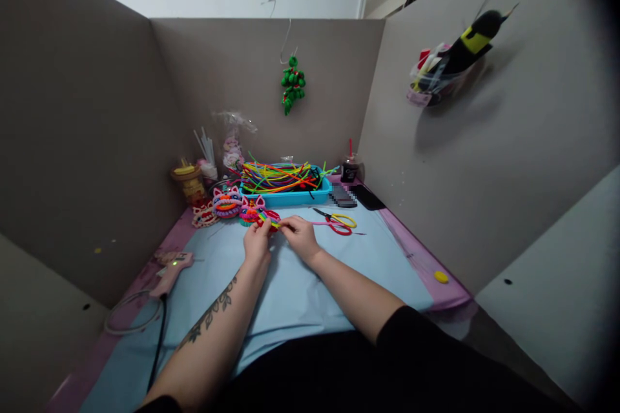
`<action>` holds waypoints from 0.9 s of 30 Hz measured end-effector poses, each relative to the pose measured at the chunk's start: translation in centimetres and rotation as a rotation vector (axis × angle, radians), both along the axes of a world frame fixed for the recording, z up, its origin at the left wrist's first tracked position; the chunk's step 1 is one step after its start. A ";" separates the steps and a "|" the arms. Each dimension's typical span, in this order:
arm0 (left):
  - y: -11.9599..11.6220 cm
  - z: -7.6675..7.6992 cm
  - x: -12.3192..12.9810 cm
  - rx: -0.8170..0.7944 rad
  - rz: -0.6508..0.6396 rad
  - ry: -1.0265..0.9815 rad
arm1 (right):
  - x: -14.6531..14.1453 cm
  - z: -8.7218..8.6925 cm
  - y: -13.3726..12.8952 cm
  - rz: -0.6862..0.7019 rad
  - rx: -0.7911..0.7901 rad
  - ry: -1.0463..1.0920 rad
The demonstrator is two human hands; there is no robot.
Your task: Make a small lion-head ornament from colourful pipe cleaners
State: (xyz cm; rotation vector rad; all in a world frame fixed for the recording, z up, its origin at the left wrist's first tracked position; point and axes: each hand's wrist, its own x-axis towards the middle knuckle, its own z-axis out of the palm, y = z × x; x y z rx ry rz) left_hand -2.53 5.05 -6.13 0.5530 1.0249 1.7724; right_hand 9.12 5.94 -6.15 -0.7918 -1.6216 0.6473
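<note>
Both hands meet over the blue cloth, in front of the tray. My left hand (256, 242) pinches a small rainbow-striped pipe cleaner piece (264, 217) with yellow, green and blue bands. On its right side, my right hand (301, 237) has its fingers pressed together at the piece's edge. The exact grip of the fingertips is too small to make out. Just behind the piece sits a pink-eared pipe cleaner figure (250, 208), partly hidden by it. Two similar figures, one striped purple and orange (227, 202) and one paler (204, 213), lie to the left.
A blue tray (290, 197) heaped with coloured pipe cleaners (278, 175) stands behind. Scissors (341, 219) with yellow and red handles lie right of my hands. A pink glue gun (174, 271) with a cord is at left. A lidded cup (349, 169) and a black phone (367, 197) sit back right.
</note>
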 end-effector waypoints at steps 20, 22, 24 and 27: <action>0.2 0.5 0.0 0.068 0.014 -0.008 | 0.0 -0.4 0.2 -0.168 0.056 -0.134; 0.3 0.4 0.0 0.067 0.019 0.014 | 0.1 -0.3 0.1 -0.178 0.102 -0.182; 0.3 0.4 0.0 0.071 0.032 0.026 | 0.2 -0.1 0.0 -0.201 0.135 -0.243; 0.3 0.5 0.0 0.070 0.059 0.036 | 0.3 0.3 -0.3 -0.255 0.146 -0.362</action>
